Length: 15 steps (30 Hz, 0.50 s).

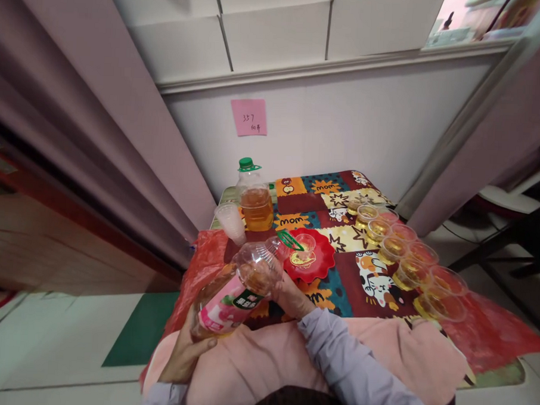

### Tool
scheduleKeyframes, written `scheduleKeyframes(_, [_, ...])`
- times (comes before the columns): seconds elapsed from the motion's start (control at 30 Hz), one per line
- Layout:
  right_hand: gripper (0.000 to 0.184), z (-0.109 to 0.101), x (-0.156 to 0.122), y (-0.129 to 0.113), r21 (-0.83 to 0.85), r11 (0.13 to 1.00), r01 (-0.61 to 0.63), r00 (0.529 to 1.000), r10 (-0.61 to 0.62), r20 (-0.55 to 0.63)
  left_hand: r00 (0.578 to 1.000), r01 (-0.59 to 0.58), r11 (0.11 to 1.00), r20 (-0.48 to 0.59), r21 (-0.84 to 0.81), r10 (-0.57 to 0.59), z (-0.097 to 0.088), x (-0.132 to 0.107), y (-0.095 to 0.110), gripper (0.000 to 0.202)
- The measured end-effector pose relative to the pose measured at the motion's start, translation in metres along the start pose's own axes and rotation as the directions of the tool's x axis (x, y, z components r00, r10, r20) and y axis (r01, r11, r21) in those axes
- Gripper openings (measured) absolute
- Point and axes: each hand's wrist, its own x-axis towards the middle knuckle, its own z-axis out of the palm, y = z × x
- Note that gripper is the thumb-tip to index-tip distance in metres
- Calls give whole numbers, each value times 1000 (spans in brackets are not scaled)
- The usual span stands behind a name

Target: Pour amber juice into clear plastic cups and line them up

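Observation:
A large clear plastic bottle [237,290] with a pink label and amber drink inside lies tilted across my lap, its neck up and to the right. My left hand [190,342] supports its base from the left side. Near the shoulder, my right hand [290,296] grips it, with some fingers hidden behind the plastic. A green carry ring [290,240] hangs at the neck. Just past the mouth, a clear plastic cup [307,245] stands on a red scalloped plate [323,264]. Whether liquid is flowing, I cannot tell.
A second bottle [257,208] with a green cap stands at the back left, beside a stack of clear cups [231,222]. Several cups of yellow drink [393,247] line the right side. Red plastic sheeting [492,322] covers the table's sides; a wall [327,127] is behind.

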Motion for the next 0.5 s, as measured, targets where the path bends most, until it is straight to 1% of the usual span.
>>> scheduleKeyframes(0.17, [125, -1, 1, 5, 8, 998, 64, 997, -63, -36, 998, 33, 999, -53, -30, -35, -3, 0, -7, 123])
scheduleKeyframes(0.23, [124, -1, 1, 6, 13, 997, 77, 995, -76, -58, 996, 45, 998, -81, -38, -48, -2, -3, -8, 125])
scheduleKeyframes(0.33, [115, 0, 2, 5, 23, 996, 82, 994, -80, -79, 993, 49, 997, -104, -66, -56, 4, -9, -6, 127])
scheduleKeyframes(0.5, [92, 3, 2, 4, 21, 998, 61, 992, -58, -112, 991, 72, 983, -98, -167, -90, 13, -13, -3, 129])
